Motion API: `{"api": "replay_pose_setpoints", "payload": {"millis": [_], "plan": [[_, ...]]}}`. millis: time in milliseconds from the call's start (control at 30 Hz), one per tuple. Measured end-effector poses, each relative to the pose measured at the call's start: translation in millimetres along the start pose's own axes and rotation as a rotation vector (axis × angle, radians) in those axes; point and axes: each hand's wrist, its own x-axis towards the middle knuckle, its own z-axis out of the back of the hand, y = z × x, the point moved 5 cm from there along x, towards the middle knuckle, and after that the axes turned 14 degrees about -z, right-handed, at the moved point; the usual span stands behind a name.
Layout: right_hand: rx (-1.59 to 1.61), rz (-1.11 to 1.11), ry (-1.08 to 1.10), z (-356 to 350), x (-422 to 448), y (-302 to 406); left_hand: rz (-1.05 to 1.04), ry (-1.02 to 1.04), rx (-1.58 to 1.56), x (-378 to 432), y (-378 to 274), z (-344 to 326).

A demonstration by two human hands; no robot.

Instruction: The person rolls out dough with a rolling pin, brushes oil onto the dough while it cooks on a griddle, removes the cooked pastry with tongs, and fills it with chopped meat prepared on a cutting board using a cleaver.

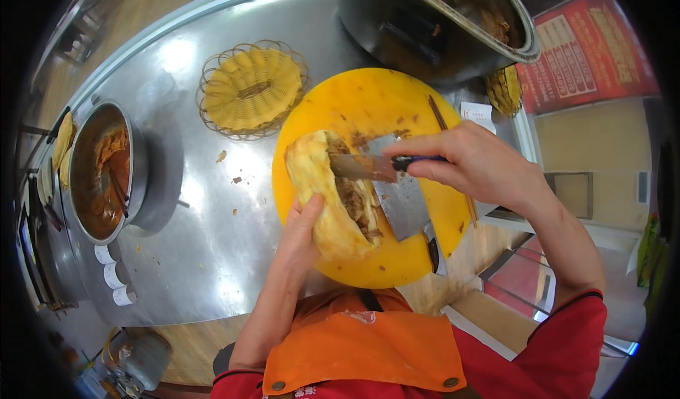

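My left hand holds a split flatbread by its outer side, its opening turned to the right and filled with chopped meat. My right hand grips the dark handle of a knife; the blade reaches into the bread's opening. Under the knife, a broad cleaver lies flat on the round yellow cutting board, its handle towards the board's lower right edge. Meat scraps dot the board. Chopsticks lie partly beneath my right hand.
A woven basket stands on the steel table beyond the board. On the left is a metal bowl with sauce, food and utensils, with paper slips near it. A large metal pot stands at the back right.
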Motion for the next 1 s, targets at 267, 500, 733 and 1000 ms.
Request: {"api": "replay_pose_setpoints", "payload": {"millis": [267,500,733,1000], "plan": [[0.261,-0.099,0.124,-6.4,-10.5,-22.9,0.027,0.008,-0.144,9.6,-15.4,-3.0],[0.184,0.044,0.204,-30.1,-24.3,-32.8,-0.055,-0.061,-0.036,25.7,-17.7,1.1],[0.12,0.026,0.284,-20.1,-33.8,-32.3,-0.137,-0.068,0.213,24.0,-19.6,-19.0],[0.31,-0.088,0.316,-20.9,-33.1,-62.5,-0.155,-0.071,0.304,30.6,-37.0,-19.4]]}}
